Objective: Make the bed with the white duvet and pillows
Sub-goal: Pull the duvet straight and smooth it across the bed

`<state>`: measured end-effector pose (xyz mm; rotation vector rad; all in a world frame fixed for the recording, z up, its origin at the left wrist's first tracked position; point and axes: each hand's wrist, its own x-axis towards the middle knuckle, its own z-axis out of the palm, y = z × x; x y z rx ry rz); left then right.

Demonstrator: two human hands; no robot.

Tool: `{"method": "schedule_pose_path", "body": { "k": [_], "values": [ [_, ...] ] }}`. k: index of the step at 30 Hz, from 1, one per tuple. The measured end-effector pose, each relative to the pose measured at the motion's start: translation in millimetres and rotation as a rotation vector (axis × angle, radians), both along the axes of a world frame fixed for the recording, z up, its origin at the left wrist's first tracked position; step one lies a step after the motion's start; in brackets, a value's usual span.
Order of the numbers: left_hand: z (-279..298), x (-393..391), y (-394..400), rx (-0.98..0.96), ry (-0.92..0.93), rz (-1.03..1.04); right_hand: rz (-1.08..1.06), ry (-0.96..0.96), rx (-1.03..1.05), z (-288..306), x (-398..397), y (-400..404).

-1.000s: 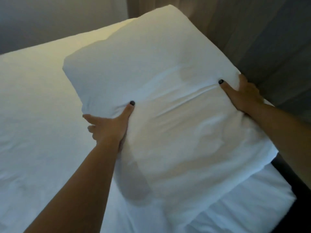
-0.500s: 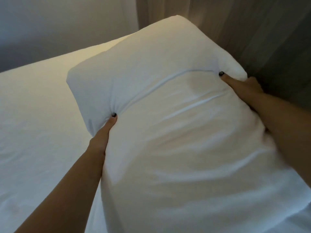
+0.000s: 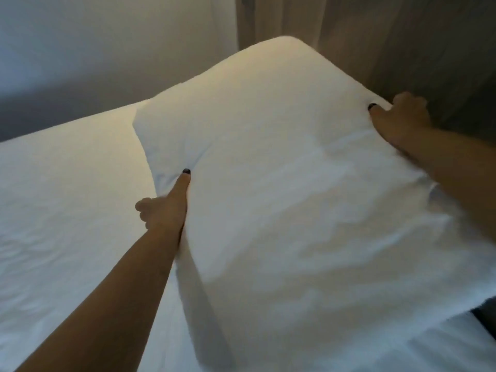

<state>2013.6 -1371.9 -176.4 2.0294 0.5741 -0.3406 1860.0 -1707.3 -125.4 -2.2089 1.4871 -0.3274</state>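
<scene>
The left hand (image 3: 163, 208) and right hand (image 3: 400, 122) grip the sides of the white pillow (image 3: 281, 170) above the bed's (image 3: 67, 197) right edge; next it likely needs laying flat by the head end.

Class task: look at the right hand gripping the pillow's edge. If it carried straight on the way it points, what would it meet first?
The right hand points up and away along the pillow edge. Beyond it hangs the grey curtain, likely the first contact, though depth is unclear.

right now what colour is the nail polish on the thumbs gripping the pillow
Dark, close to black, seen in the head view on the left hand thumbnail, against the white pillow.
</scene>
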Motion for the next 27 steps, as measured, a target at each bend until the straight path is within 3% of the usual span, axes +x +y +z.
{"method": "schedule_pose_path", "body": {
  "k": [2, 4, 5, 7, 10, 13, 17, 23, 27],
  "values": [
    [4.9, -10.1, -2.6, 0.175, -0.330, -0.191, 0.310, 0.022, -0.171, -8.0, 18.7, 46.1],
    [11.5, -21.8, -6.9, 0.356, -0.685, -0.617, 0.687, 0.122, -0.336, -16.0, 27.7, 105.3],
    [11.1, -24.7, -12.2, 0.426, -0.758, -0.828, 0.827, 0.156, -0.410, -23.3, 26.1, 127.5],
    [6.0, -28.5, -23.9, 0.545, -0.710, -1.109, 0.954, 0.245, -0.480, -32.5, 12.2, 142.2],
    [-4.0, -34.8, -29.7, 0.664, -0.604, -1.214, 0.835, 0.334, -0.447, -44.4, -17.1, 113.8],
    [-3.9, -52.2, -17.3, 0.643, -0.560, -1.304, 0.659, 0.412, -0.324, -46.2, -45.6, 107.7],
    [7.1, -85.9, 13.7, 0.588, -0.481, -1.446, 0.661, 0.442, -0.165, -38.7, -78.1, 154.6],
    [57.4, -124.6, 61.3, 0.432, -0.330, -1.447, 0.550, 0.307, 0.079, 6.2, -132.6, 240.2],
    [117.6, -155.6, 110.8, 0.371, -0.374, -1.523, 0.447, 0.203, 0.119, 62.7, -174.3, 300.9]
  ]
}}
